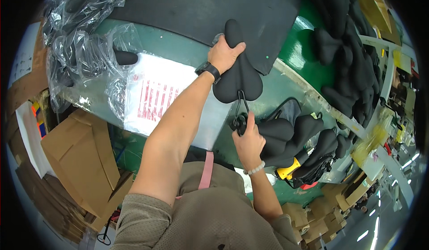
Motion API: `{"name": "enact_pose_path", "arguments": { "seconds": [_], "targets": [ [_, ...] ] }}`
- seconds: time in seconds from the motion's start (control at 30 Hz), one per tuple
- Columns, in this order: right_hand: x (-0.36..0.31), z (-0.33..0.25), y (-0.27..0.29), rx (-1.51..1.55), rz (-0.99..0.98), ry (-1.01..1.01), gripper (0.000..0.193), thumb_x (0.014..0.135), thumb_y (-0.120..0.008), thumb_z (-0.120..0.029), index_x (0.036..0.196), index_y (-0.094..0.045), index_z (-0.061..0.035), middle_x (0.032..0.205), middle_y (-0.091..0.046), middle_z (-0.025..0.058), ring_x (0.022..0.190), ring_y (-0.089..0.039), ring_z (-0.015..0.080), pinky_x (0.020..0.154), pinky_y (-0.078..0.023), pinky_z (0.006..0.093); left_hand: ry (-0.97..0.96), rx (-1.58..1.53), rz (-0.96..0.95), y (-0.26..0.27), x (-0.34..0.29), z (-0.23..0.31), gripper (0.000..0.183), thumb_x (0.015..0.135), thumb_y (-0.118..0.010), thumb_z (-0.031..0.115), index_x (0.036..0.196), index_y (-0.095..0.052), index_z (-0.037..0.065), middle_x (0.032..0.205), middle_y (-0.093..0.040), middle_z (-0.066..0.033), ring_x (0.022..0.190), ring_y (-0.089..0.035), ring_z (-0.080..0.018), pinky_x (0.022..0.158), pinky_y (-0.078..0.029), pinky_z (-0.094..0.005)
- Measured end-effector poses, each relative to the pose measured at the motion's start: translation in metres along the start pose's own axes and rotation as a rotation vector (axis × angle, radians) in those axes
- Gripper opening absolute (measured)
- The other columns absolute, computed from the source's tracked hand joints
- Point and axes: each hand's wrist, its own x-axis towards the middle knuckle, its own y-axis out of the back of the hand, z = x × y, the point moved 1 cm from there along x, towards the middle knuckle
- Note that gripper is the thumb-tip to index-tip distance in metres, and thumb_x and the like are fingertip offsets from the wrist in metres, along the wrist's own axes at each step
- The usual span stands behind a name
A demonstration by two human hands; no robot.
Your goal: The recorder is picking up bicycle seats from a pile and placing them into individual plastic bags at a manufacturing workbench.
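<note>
My left hand (225, 55) is closed round the narrow nose of a black padded bicycle saddle (237, 83), nose pointing away from me. At the saddle's wide rear edge, a thin metal loop meets the padding; it belongs to a dark hand tool (240, 124) whose exact kind I cannot make out. That tool is gripped in my right hand (250, 145), index finger stretched along it. Beyond the saddle lies a black mat (187, 13). Several more black saddles (275, 133) are heaped right of my right hand.
A clear plastic bag (89, 57) holding black pieces lies far left, by a white printed plastic bag (154, 100). Cardboard boxes (80, 156) stand at left. More black saddles (348, 62) are piled far right. A yellow-handled tool (288, 169) rests among the nearer heap.
</note>
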Motion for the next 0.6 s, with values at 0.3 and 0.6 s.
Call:
{"name": "enact_pose_path", "arguments": {
  "seconds": [0.3, 0.6],
  "targets": [
    [0.059, -0.034, 0.01, 0.077, -0.021, -0.068, 0.082, 0.076, -0.074, -0.02, 0.145, -0.033, -0.0076, 0.086, -0.066, 0.02, 0.066, -0.066, 0.0403, 0.061, -0.053, 0.0493, 0.004, -0.027, 0.003, 0.0, -0.002, 0.001, 0.077, 0.079, -0.068, 0.058, 0.123, -0.052, -0.003, 0.114, -0.067, -0.0261, 0.108, -0.063, -0.0431, 0.094, -0.048, -0.0465],
    [0.023, -0.014, 0.005, -0.017, -0.086, -0.109, 0.072, 0.075, -0.072, -0.018, 0.137, -0.038, -0.0051, 0.086, -0.067, 0.0213, 0.067, -0.067, 0.041, 0.06, -0.053, 0.0505, 0.02, -0.053, 0.038, -0.009, -0.014, 0.003, 0.078, 0.078, -0.069, 0.057, 0.124, -0.05, -0.004, 0.113, -0.066, -0.0278, 0.107, -0.063, -0.0436, 0.094, -0.048, -0.047]
  ]
}}
